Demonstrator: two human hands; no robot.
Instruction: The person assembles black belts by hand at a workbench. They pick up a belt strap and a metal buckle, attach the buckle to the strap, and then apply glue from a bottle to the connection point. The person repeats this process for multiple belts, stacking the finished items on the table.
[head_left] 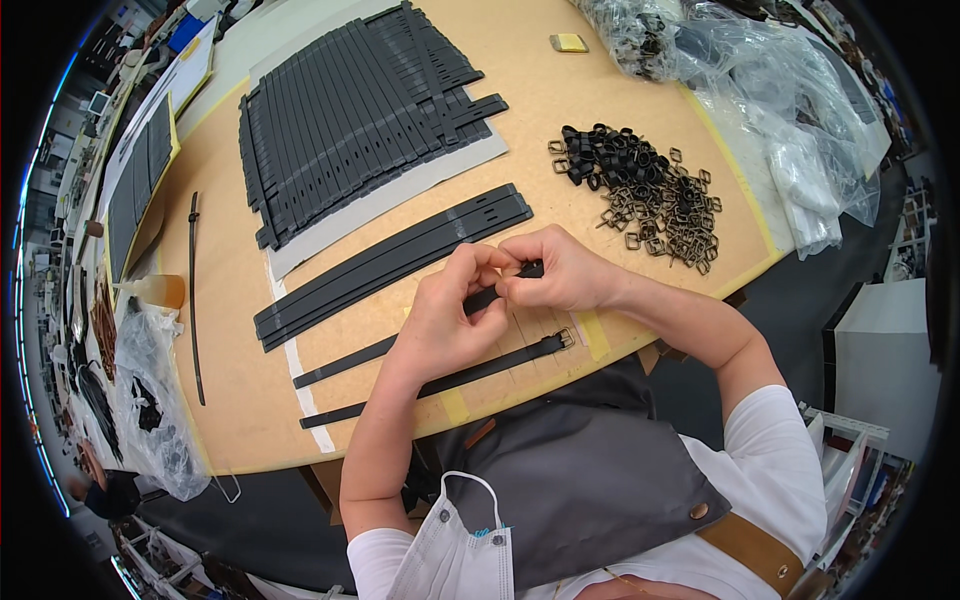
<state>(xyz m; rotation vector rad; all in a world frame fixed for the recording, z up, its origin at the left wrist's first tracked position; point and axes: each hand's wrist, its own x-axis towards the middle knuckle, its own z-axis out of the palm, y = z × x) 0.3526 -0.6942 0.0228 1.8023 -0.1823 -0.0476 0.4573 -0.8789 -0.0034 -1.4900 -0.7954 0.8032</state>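
Observation:
My left hand (455, 305) and my right hand (560, 268) are closed close together on one end of a black strap (347, 362). The rest of that strap runs out to the left beneath my left forearm. What my fingertips pinch at the end is mostly hidden. Nearer me lies another black strap (490, 362) with a metal buckle (566, 340) at its right end. Just beyond my hands is a short row of black straps (385, 272) laid side by side, with slots punched in their right ends.
Beyond lies a wide layer of black straps (345, 125). Black loops (610, 150) and metal buckles (685, 225) are heaped at right, below clear plastic bags (770, 90). A thin dark strap (194, 300), an amber-filled container (160, 291) and a plastic bag (155, 410) are at left.

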